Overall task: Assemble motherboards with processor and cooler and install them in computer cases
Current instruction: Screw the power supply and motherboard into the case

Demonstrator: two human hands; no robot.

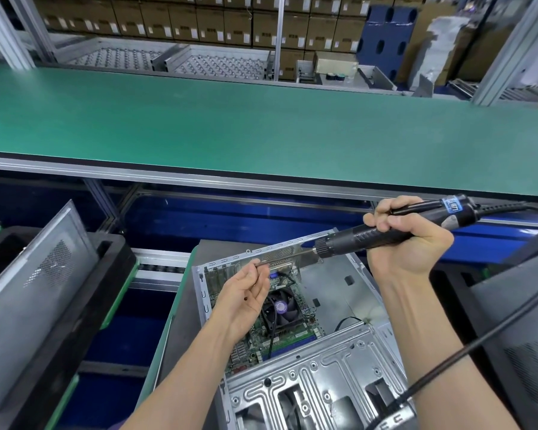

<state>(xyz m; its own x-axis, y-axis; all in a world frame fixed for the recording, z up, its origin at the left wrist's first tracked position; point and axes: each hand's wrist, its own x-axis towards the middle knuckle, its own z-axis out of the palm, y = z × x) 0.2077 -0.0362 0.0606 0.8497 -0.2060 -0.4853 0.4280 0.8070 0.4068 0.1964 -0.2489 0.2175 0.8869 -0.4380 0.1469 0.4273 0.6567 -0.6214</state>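
An open silver computer case (339,308) lies in front of me with a green motherboard (295,333) inside it. A black cooler fan (281,310) sits on the board. My right hand (407,240) grips a black electric screwdriver (373,235), held nearly level above the case with its bit pointing left. My left hand (246,294) pinches the tip of that bit (261,264) between thumb and fingers, and a small dark screw shows by its palm. The screwdriver's cable (466,342) runs down to the lower right.
A wide green conveyor belt (261,125) crosses behind the case. A grey case panel (35,274) leans in a black tray at the left. Another dark case (525,336) stands at the right. Stacked cardboard boxes (199,23) and roller racks fill the background.
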